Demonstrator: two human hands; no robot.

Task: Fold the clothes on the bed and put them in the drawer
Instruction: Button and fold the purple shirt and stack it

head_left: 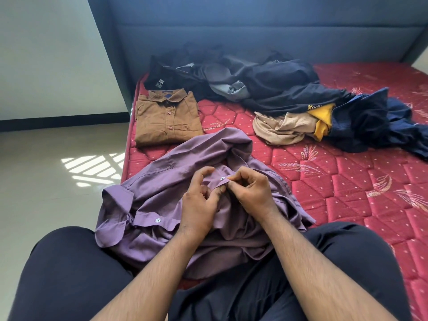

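We see a purple shirt (176, 205) lying rumpled at the near edge of the bed (347, 181), partly across the person's lap, with its collar end pointing away toward the headboard (254, 31). Both hands work at its front strip. The left hand (201, 205) has its fingers curled and pinches the cloth just below a small white button (222, 178). The right hand (251, 188) pinches the edge of the same strip right beside that button, its fingertips bunched together on the cloth. The 2 hands touch each other at the fingertips. Another white button (157, 220) shows on a cuff lower left of the hands.

Beyond the purple shirt, near the left edge of the bed, a brown shirt (166, 117) lies folded flat with its collar up and buttons done. Just behind it sits a black garment (166, 77) with a white label. To the right, a heap of unfolded dark clothes (278, 84) spreads toward the headboard. In front of the heap, a beige garment (282, 128) lies crumpled, touching a yellow piece (322, 119) that pokes out from under navy cloth (370, 117).

The person's legs, in dark trousers (69, 274), fill the bottom of the view. Sunlight makes a barred patch on the pale floor (46, 193) left of the bed.
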